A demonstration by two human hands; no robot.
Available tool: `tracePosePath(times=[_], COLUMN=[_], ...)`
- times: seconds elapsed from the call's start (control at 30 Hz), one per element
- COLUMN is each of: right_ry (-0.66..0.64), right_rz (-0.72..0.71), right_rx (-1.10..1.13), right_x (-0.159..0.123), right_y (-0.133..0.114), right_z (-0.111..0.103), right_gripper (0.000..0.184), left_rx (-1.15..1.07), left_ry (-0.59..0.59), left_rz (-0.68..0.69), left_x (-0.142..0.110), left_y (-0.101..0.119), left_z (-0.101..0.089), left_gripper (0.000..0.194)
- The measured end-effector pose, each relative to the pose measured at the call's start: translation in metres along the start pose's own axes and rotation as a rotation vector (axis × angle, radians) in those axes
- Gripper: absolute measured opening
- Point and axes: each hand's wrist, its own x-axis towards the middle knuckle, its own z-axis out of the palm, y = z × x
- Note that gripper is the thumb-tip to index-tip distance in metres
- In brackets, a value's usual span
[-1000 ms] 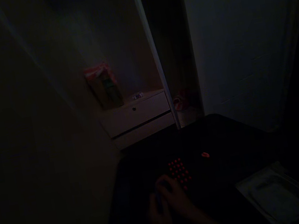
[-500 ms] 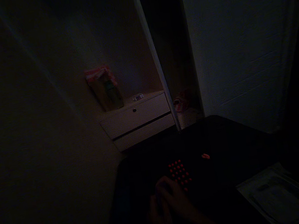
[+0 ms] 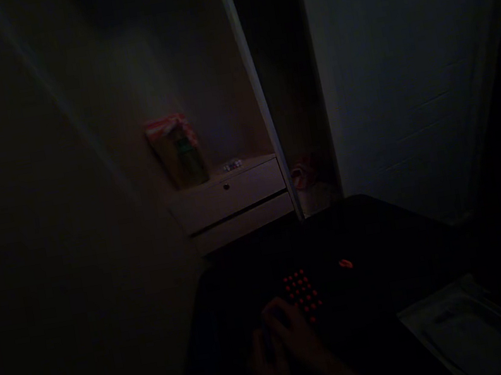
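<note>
The scene is very dark. My right hand (image 3: 297,333) reaches in from the lower right onto a black table (image 3: 382,229), its fingers curled close together over something dark that I cannot make out. My left hand (image 3: 266,364) lies just left of it and touches it; its fingers are lost in the dark. Right beyond the right hand's fingers is a grid of several small red dots (image 3: 302,291) on a dark surface. A small orange-red thing (image 3: 346,264) lies alone on the table to the right of the dots.
A pale flat sheet or tray (image 3: 470,323) lies at the table's near right. Behind the table a light drawer unit (image 3: 233,200) stands against the wall, with a red-topped bag (image 3: 177,148) on it. A white post (image 3: 260,102) rises beside a dark gap.
Both hands stay together by the red dots and barely shift. The view has drifted slightly.
</note>
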Motion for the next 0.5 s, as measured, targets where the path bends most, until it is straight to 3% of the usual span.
tracePosePath(times=[0.23,0.37,0.5], right_ry=[-0.002,-0.007,0.0], right_rz=[0.002,-0.01,-0.002], right_rx=[-0.002,0.0,0.0], right_x=[0.0004,0.0002,-0.0002], right_y=[0.0043,0.0034,0.0003], right_z=[0.0001,0.0003,0.0004], right_gripper=[0.019,0.02,0.02], left_rx=[0.002,0.005,-0.007], left_ry=[0.03,-0.018,0.027], left_rz=[-0.025,-0.034,-0.045], left_x=[0.0004,-0.0012,-0.001], left_y=[-0.0079,-0.0033,-0.0012], left_z=[0.0019,-0.0001,0.0006], left_gripper=[0.049,0.047,0.049])
